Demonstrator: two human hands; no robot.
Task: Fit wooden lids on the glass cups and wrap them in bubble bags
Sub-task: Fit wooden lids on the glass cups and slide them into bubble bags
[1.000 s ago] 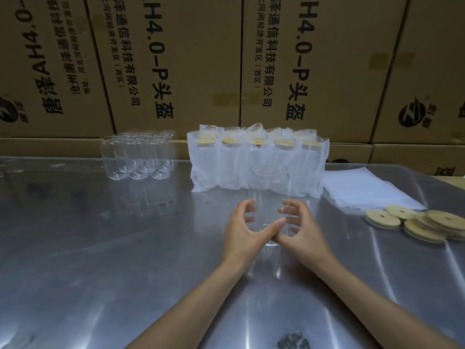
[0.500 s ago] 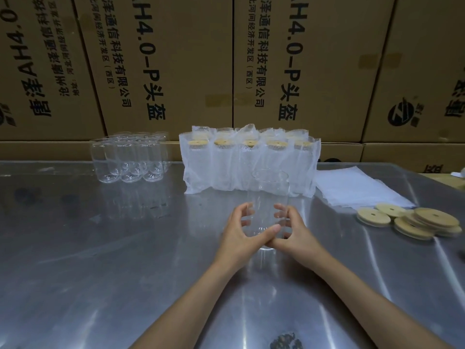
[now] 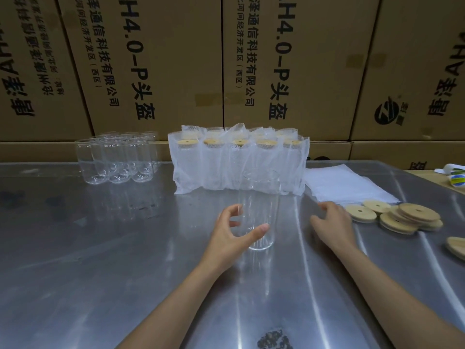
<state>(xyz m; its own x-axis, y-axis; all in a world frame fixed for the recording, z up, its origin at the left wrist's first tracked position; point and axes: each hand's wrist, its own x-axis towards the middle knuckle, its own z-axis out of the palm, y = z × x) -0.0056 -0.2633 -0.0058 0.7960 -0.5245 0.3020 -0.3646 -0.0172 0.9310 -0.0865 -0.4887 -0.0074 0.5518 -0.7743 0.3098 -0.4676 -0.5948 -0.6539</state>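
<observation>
Steadying glass cup (image 3: 259,210) low on wall, left hand (image 3: 231,235) curls round it; smooth, fragile, likely slippery. Right hand (image 3: 329,222) relaxed, empty, near wooden lids (image 3: 402,217); take lid by rim.

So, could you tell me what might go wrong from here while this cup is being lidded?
1. The tall glass cup stands lidless on slick metal, held only by the left hand; a nudge could tip it.
2. The right hand reaches toward the wooden lids, which lie in a loose overlapping pile; pulling one could slide others across the table.
3. The wrapped cups stand close behind, so a toppling glass might strike them.
</observation>
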